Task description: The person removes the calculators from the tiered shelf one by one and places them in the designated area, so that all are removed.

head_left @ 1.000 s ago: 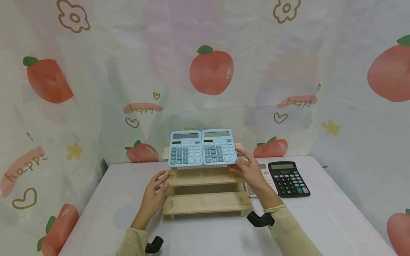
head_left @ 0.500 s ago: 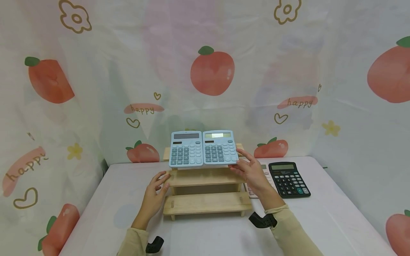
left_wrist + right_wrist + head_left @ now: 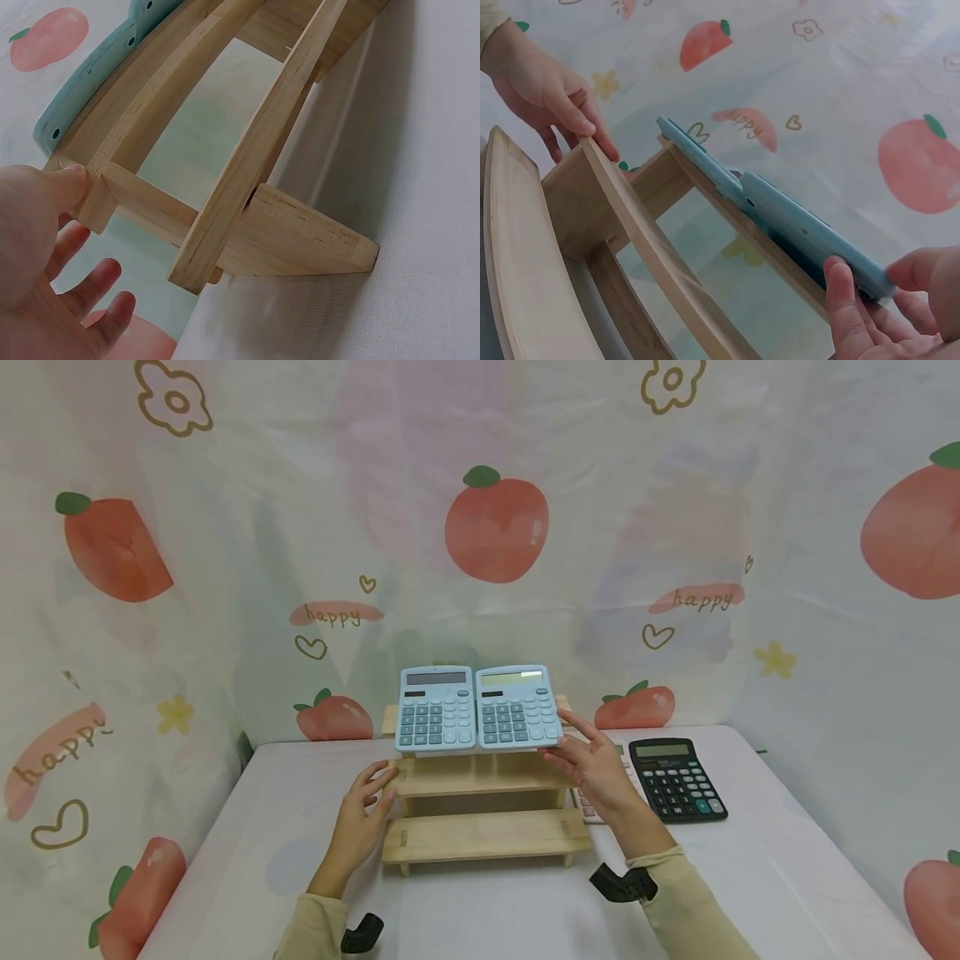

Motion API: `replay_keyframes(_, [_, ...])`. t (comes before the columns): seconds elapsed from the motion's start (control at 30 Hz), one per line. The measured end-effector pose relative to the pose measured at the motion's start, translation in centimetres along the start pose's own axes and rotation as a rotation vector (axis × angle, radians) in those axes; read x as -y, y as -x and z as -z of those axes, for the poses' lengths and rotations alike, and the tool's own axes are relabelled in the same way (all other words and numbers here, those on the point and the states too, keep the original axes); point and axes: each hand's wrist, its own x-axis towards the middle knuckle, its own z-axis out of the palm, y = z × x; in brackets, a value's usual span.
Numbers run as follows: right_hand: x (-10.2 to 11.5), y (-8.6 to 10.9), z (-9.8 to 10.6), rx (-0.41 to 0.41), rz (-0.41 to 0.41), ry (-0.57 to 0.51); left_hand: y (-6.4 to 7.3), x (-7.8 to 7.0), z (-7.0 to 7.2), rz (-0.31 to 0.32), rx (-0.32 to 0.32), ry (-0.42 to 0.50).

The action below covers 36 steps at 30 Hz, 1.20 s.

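Note:
Two light blue calculators stand side by side, leaning back, on the top tier of a three-tier wooden rack (image 3: 483, 837). My right hand (image 3: 600, 777) pinches the lower right corner of the right blue calculator (image 3: 517, 710); in the right wrist view its thumb and fingers (image 3: 840, 289) are on opposite faces. That calculator's lower end is raised off the tier there. The left blue calculator (image 3: 435, 710) is touched by neither hand. With thumb and fingers, my left hand (image 3: 354, 827) holds the left end of the rack's middle tier, as the left wrist view shows.
On the white-covered table (image 3: 480, 914), right of the rack, lie a black calculator (image 3: 678, 781) and a pale pink-and-white calculator (image 3: 632, 770), partly hidden behind my right hand. A fruit-patterned cloth backdrop (image 3: 495, 627) rises close behind the rack.
The right blue calculator has shifted slightly to the right with my right hand, and the gap beside the left calculator looks a little wider. My left hand stays put.

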Motion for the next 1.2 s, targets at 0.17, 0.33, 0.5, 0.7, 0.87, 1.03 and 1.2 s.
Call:
replay_keyframes(0.17, [0.1, 0.2, 0.2, 0.027, 0.019, -0.037, 0.0, 0.0, 0.0, -0.004, -0.006, -0.002])
replay_keyframes(0.33, [0.1, 0.5, 0.4, 0.047, 0.039, -0.045, 0.0, 0.0, -0.1, -0.009, -0.008, -0.004])
replay_keyframes(0.5, [0.2, 0.9, 0.3, 0.063, 0.06, -0.035, 0.0, 0.1, 0.0, -0.003, -0.006, -0.004])
replay_keyframes(0.7, [0.4, 1.5, 0.3, 0.087, 0.075, -0.034, 0.0, 0.1, 0.0, -0.007, -0.005, -0.006])
replay_keyframes(0.87, [0.5, 2.0, 0.3, 0.081, 0.069, -0.007, 0.0, 0.1, 0.0, -0.01, -0.006, -0.005])
replay_keyframes(1.03, [0.5, 2.4, 0.4, 0.083, 0.063, 0.016, -0.1, 0.2, 0.0, -0.014, -0.005, -0.005])
replay_keyframes(1.2, [0.5, 2.9, 0.5, 0.08, 0.059, 0.03, -0.1, 0.2, 0.0, -0.016, -0.005, -0.001])
